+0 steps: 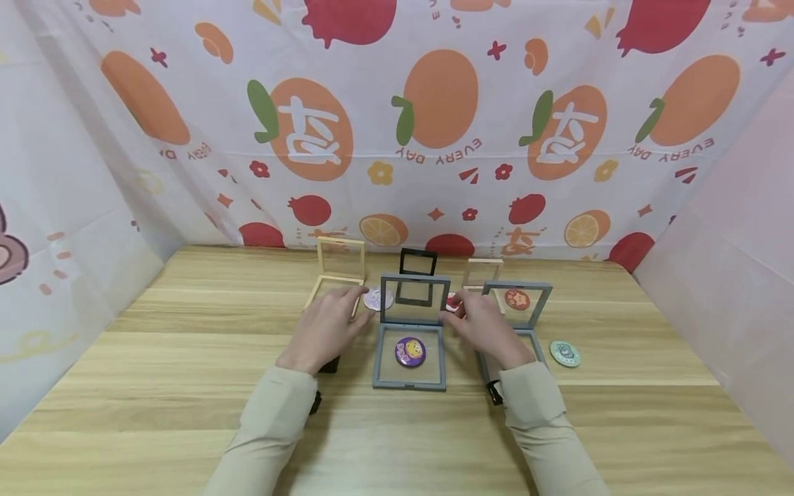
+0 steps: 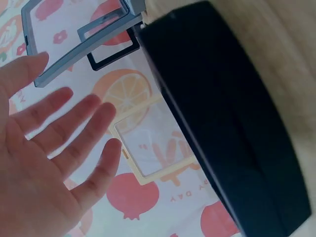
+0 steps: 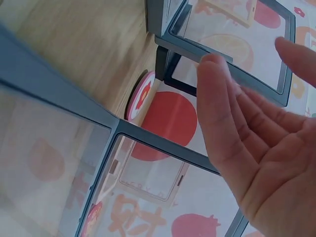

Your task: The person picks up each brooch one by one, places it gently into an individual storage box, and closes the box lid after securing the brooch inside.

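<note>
A grey-blue hinged display frame [image 1: 409, 387] stands unfolded in the middle of the table, its lid raised toward the back. On the clear film of its base lies a round purple badge [image 1: 411, 352] with a yellow cartoon figure. My left hand [image 1: 327, 329] is at the lid's left side; in the left wrist view its fingers are spread and the thumb [image 2: 37, 66] overlaps the lid's edge. At the lid's right side is my right hand [image 1: 486, 327], fingers loosely bent with nothing between them in the right wrist view. It partly covers a second grey-blue frame [image 1: 546, 293].
Behind stand a yellowish frame [image 1: 341, 241], a black frame [image 1: 418, 252] and a small beige frame [image 1: 485, 261], all unfolded. Round badges lie about: lilac [image 1: 378, 299], red-and-white [image 1: 451, 308], orange-red [image 1: 517, 299] and mint green [image 1: 565, 353]. A fruit-print curtain [image 1: 384, 179] hangs behind the table.
</note>
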Tool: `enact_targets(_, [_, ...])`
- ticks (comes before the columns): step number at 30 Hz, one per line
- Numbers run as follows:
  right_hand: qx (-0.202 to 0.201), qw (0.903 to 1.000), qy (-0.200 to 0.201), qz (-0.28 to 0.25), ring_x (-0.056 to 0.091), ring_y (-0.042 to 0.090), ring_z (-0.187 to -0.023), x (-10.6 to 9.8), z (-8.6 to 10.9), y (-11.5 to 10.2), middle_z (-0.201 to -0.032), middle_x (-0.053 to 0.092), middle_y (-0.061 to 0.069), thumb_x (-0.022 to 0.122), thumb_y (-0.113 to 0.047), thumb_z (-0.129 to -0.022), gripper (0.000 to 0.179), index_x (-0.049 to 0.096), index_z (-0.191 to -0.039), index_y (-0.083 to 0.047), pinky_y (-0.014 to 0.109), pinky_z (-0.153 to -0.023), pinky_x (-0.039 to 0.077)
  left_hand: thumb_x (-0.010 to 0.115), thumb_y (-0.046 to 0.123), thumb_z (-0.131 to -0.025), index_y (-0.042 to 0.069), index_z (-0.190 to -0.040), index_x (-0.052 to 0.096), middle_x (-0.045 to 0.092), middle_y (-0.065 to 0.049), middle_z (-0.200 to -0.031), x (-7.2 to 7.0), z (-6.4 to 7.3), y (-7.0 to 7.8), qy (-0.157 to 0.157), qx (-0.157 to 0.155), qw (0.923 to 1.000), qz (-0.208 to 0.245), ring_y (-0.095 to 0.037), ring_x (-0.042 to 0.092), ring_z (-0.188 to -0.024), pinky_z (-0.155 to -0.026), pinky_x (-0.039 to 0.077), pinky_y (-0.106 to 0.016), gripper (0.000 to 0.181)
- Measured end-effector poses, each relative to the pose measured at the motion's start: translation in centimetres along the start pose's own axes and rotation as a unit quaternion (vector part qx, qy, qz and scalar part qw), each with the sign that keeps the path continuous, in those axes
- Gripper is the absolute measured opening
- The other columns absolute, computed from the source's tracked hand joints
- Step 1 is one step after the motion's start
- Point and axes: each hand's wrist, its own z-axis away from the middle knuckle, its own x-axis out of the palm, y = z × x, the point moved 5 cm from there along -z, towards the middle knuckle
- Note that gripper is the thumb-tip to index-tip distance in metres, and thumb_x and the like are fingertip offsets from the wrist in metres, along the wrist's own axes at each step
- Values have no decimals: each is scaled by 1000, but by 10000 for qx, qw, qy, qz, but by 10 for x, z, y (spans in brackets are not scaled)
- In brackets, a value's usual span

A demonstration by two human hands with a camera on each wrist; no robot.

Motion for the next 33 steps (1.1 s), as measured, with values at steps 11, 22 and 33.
enact_targets(11, [585,9978,183,-256,68,33,-97,-1,-3,3,-111,69,25,56,-35,-105,53,53,-132,11,46,-81,56,68,23,-99,-9,-142,49,55,-29,-139,2,-10,2,-230,-456,9981,333,-45,55,-126,-103,45,-56,57])
enact_targets(22, [566,9968,149,-551,63,39,-114,5,-5,0,-125,64,27,48,-36,-108,51,53,-133,8,52,-95,51,60,33,-103,-6,-153,33,44,-28,-151,13,-21,5,-811,-1128,9821,1275,-44,44,-137,-110,37,-57,69])
enact_targets(33, [408,9949,75,-920,63,35,-112,7,-9,-2,-123,65,24,47,-34,-108,50,52,-134,8,51,-94,52,57,32,-105,-4,-148,42,59,-26,-136,13,-26,12,-793,-1008,9797,1540,-41,59,-123,-101,48,-54,59])
